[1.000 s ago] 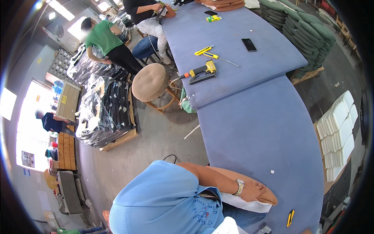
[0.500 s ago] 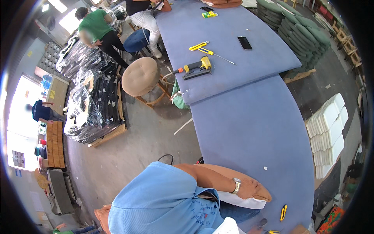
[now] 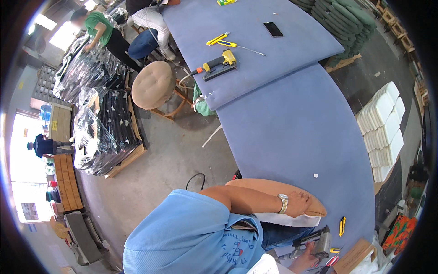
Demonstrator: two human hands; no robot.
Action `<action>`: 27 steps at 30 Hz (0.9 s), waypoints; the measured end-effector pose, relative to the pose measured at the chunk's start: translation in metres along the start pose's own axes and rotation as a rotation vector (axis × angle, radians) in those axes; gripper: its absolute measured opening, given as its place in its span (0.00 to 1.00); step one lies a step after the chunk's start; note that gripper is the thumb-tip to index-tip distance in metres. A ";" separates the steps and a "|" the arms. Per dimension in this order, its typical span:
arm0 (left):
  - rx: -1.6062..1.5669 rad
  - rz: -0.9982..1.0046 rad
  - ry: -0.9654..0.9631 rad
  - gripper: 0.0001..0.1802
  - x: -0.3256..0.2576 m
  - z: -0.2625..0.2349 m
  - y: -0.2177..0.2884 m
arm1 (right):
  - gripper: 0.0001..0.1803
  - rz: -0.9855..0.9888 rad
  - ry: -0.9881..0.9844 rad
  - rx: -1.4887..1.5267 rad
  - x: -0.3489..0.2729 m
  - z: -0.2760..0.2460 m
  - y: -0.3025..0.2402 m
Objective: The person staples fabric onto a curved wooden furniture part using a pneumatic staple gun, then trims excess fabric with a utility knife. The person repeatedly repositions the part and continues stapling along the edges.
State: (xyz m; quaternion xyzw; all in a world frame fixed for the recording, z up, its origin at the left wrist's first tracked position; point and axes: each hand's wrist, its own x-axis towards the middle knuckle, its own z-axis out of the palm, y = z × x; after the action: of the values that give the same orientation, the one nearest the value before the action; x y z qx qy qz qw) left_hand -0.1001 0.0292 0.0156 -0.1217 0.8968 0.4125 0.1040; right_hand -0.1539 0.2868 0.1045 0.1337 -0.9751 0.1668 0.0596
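My left hand [image 3: 297, 204], with a metal watch at the wrist, grips the right end of a tan seat cushion [image 3: 255, 185]. The cushion rests by the table edge, its white underside [image 3: 296, 220] facing me. In my right hand [image 3: 305, 260] is a grey staple gun [image 3: 324, 242], close to the cushion's white side. Part of the right hand's grip is hidden by the tool. Just beyond the gun, a yellow cutter knife [image 3: 342, 227] lies on the table. Red-handled scissors [image 3: 332, 261] lie below it, partly covered.
The blue-covered table [image 3: 292, 123] stretches away, bearing a yellow staple gun [image 3: 220, 65], a screwdriver [image 3: 239, 47] and a phone [image 3: 273, 29]. A round tan stool [image 3: 153, 85] stands left. White pads [image 3: 381, 128] are stacked right. A cardboard box [image 3: 356, 258] sits nearby. Several people work beyond.
My right hand has brought the staple gun up from the lower edge toward the cushion. My left hand stays on the cushion. The whole view has shifted slightly.
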 end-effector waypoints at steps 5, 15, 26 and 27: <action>0.011 -0.039 -0.002 0.40 -0.004 -0.002 0.004 | 0.24 0.179 -0.306 0.840 -0.009 0.015 -0.024; -0.043 0.043 -0.052 0.30 0.006 -0.024 -0.005 | 0.21 0.373 -0.257 0.679 -0.004 0.019 -0.048; 0.042 -0.009 -0.116 0.41 -0.004 -0.040 0.014 | 0.20 0.296 -0.406 0.675 0.008 0.011 -0.062; 0.032 -0.013 -0.119 0.41 -0.004 -0.041 0.014 | 0.20 0.311 -0.425 0.717 0.007 0.014 -0.063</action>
State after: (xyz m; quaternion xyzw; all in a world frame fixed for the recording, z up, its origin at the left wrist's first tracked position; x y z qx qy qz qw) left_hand -0.1039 0.0072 0.0535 -0.1012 0.8946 0.4040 0.1621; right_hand -0.1442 0.2233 0.1116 0.0291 -0.8546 0.4703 -0.2182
